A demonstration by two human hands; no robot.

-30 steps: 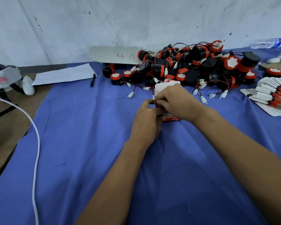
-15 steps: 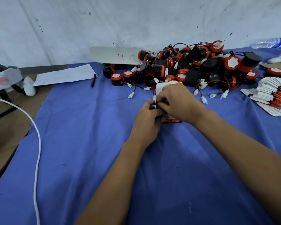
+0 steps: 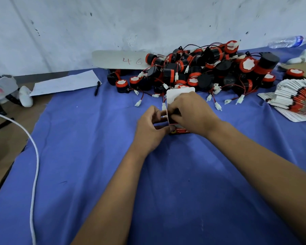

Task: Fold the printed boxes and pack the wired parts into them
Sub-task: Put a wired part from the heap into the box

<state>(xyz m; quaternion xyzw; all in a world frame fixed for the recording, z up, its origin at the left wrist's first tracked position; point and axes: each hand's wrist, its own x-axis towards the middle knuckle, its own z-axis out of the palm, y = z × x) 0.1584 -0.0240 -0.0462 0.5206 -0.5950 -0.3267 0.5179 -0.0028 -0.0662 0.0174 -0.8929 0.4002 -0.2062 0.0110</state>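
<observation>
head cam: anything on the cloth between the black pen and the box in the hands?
Yes, in the head view: between the pen and the box lie loose white connectors on red-black wires trailing from the parts pile; otherwise bare blue cloth.

There is one view only, a wide-angle camera worn on the person's head, looking forward and down across the blue cloth (image 3: 184, 191) toward the white wall (image 3: 131, 23) at the far edge. Both forearms enter from the bottom of the frame and run away from the lens, so the left hand (image 3: 151, 128) and right hand (image 3: 193, 112) sit near the centre, fairly close to the camera. The pile of wired parts (image 3: 201, 71) lies just beyond them against the wall. Straight edges bow toward the frame's borders. No second view shares the scene.
</observation>
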